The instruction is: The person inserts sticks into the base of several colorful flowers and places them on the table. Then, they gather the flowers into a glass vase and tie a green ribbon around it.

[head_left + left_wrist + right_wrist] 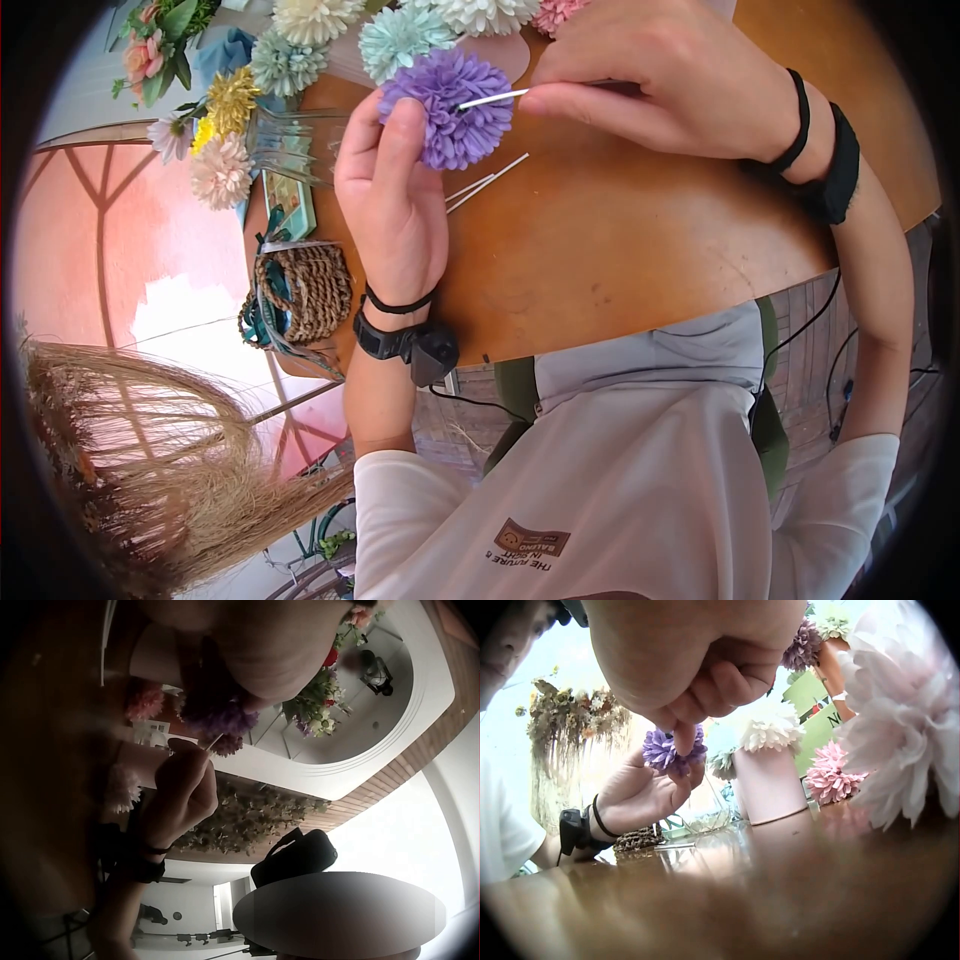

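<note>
A purple artificial flower head (455,110) is held up over the table by my left hand (395,205), with the thumb in front of the petals and the fingers behind. My right hand (670,85) pinches a thin white stick (495,97) between thumb and fingers. The stick's tip meets the dark green spot at the flower's middle. In the right wrist view the purple flower (673,750) appears beyond the curled right hand (705,664). The left wrist view is dim, but the stick (215,741) shows between the right hand (187,784) and the purple petals.
Loose white sticks (490,183) lie on the wooden table (620,240) below the flower. White, teal and pink flowers stand along the far side, some in a pink cylinder (769,784). At the left are a woven rope basket (315,290) and yellow flowers (230,100).
</note>
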A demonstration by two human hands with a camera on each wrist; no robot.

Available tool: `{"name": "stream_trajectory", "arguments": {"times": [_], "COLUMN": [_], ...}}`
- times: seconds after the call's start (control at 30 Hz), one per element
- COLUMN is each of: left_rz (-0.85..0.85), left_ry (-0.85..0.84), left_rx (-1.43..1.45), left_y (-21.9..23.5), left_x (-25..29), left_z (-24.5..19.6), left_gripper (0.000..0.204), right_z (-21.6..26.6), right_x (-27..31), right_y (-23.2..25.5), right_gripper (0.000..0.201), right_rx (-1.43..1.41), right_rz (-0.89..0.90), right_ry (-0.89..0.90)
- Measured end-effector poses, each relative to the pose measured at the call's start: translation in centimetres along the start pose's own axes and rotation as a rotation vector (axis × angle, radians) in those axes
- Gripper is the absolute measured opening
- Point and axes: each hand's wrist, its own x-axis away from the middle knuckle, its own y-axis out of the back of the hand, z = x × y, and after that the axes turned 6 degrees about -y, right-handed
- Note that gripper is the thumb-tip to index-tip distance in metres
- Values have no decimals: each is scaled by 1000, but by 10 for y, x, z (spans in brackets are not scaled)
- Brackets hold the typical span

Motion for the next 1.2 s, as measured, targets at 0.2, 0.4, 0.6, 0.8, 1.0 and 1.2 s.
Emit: {"name": "stream_trajectory", "arguments": {"times": [0.2, 0.4, 0.6, 0.8, 1.0, 1.2], "left_rz": [-8, -11, -14, -22, -9, 66], "left_ry": [-6, -13, -35, -89, -141, -262], "left_rx": [-106, -155, -190, -244, -327, -450], "left_y": [4, 2, 2, 5, 2, -4], "left_x": [0, 1, 1, 0, -1, -1], "left_z": [2, 3, 5, 7, 4, 2], "left_gripper": [27, 29, 29, 30, 25, 26], "right_z": [1, 2, -3, 0, -1, 3], "right_x": [1, -1, 1, 1, 2, 2], "right_y": [0, 0, -4, 1, -4, 0], "right_gripper": [26, 20, 17, 18, 19, 17], "right_rx": [8, 18, 17, 92, 19, 54], "right_rz": [-5, -50, -65, 5, -31, 14], "right_ry": [-14, -29, 2, -9, -29, -49]}}
